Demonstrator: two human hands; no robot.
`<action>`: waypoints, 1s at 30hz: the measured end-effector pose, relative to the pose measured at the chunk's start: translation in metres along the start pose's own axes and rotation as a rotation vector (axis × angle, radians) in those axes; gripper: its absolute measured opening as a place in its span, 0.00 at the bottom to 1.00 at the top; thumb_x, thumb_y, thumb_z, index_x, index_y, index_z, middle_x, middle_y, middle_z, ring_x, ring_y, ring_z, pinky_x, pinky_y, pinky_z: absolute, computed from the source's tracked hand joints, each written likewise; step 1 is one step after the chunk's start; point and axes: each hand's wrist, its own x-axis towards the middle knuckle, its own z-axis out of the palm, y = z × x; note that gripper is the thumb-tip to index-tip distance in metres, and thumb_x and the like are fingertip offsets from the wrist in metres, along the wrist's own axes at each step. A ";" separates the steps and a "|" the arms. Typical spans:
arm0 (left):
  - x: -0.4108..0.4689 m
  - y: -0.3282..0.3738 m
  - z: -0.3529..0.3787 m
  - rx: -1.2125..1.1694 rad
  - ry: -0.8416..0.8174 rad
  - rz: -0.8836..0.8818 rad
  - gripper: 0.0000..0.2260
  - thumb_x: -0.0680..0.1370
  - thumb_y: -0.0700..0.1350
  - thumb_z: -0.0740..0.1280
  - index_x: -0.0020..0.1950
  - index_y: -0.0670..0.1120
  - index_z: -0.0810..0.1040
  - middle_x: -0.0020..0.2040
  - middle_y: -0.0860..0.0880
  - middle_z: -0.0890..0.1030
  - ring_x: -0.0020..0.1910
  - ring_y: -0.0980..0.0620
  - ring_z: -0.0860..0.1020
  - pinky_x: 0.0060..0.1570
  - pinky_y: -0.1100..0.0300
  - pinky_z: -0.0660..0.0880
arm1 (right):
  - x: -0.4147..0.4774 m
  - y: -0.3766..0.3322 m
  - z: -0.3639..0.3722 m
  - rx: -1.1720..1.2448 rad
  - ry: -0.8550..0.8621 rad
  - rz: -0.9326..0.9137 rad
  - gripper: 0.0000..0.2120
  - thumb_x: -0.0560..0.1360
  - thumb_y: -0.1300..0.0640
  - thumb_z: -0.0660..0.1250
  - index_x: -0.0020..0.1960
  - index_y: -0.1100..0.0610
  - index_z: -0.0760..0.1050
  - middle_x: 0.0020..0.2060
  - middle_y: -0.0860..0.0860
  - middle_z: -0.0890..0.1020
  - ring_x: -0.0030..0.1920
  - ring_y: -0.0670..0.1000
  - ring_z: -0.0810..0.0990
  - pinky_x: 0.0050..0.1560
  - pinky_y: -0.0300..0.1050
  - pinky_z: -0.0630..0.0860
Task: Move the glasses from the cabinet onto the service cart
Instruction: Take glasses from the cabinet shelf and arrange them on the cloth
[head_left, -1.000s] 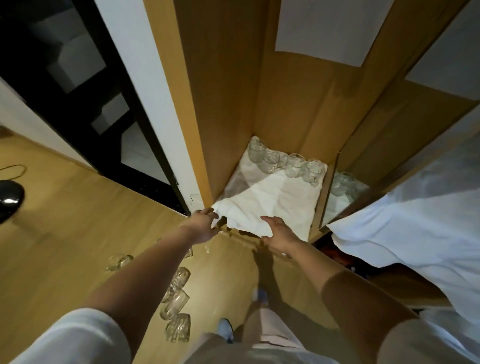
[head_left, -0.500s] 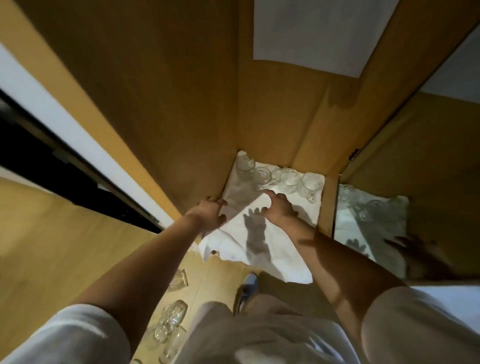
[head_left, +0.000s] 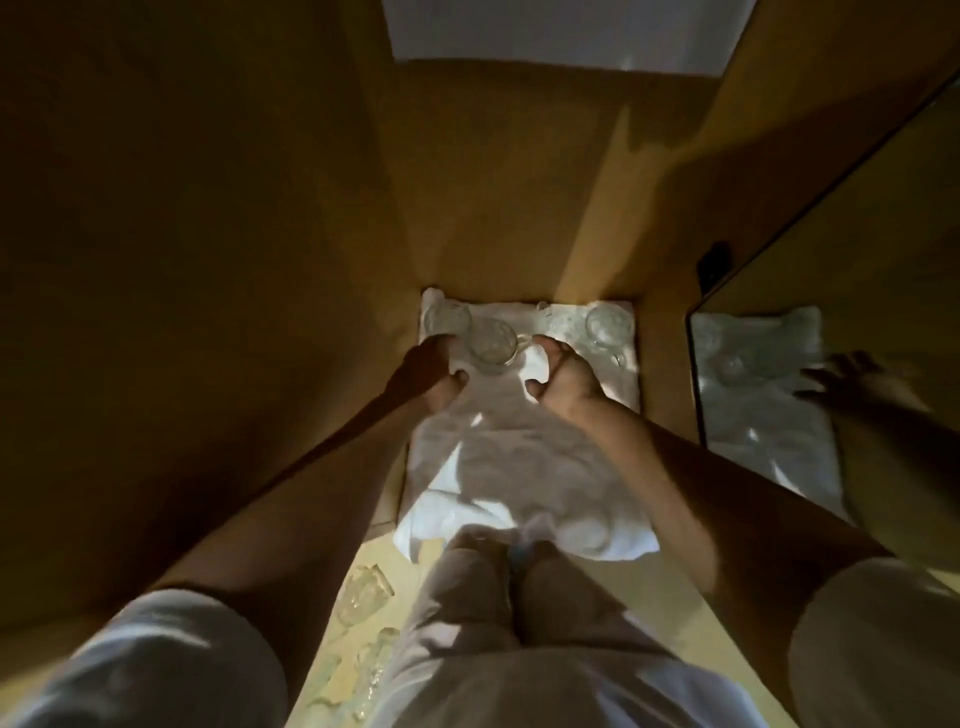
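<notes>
Grips have moved in from the front edge of the cloth (head_left: 519, 467) to the back of the cabinet (head_left: 493, 182). Left grip (head_left: 428, 371) curls against a glass (head_left: 488, 345); I cannot tell if it holds it yet. Right grip (head_left: 563, 379) is half open, just beside the handle. The glass stands on the cloth, with other glasses (head_left: 605, 322) near it. I think lifting it out comes next.

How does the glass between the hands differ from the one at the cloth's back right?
The near glass sits between the left hand and right hand, which curl close beside it; the back-right glass stands apart from both. The near glass lies in shadow, the back-right glass in a light patch. Both are clear and rest on the white cloth.
</notes>
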 end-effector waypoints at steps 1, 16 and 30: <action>0.016 -0.001 0.003 -0.030 0.022 -0.012 0.23 0.78 0.45 0.64 0.73 0.43 0.65 0.71 0.42 0.68 0.69 0.44 0.67 0.64 0.57 0.65 | 0.012 0.004 0.006 0.004 0.011 0.014 0.31 0.74 0.57 0.68 0.74 0.55 0.61 0.70 0.55 0.68 0.69 0.56 0.68 0.65 0.41 0.64; 0.175 -0.088 0.134 -0.102 0.236 -0.003 0.25 0.76 0.37 0.65 0.73 0.41 0.64 0.71 0.43 0.68 0.72 0.47 0.65 0.70 0.62 0.57 | 0.166 0.063 0.154 0.091 0.013 -0.132 0.30 0.75 0.50 0.68 0.73 0.54 0.63 0.71 0.52 0.68 0.71 0.50 0.64 0.68 0.40 0.60; 0.220 -0.113 0.154 0.293 0.054 0.077 0.15 0.81 0.47 0.60 0.66 0.44 0.72 0.57 0.39 0.79 0.58 0.37 0.76 0.53 0.47 0.72 | 0.188 0.064 0.171 -0.344 -0.053 -0.182 0.16 0.81 0.50 0.56 0.63 0.54 0.76 0.58 0.53 0.79 0.67 0.56 0.65 0.59 0.50 0.67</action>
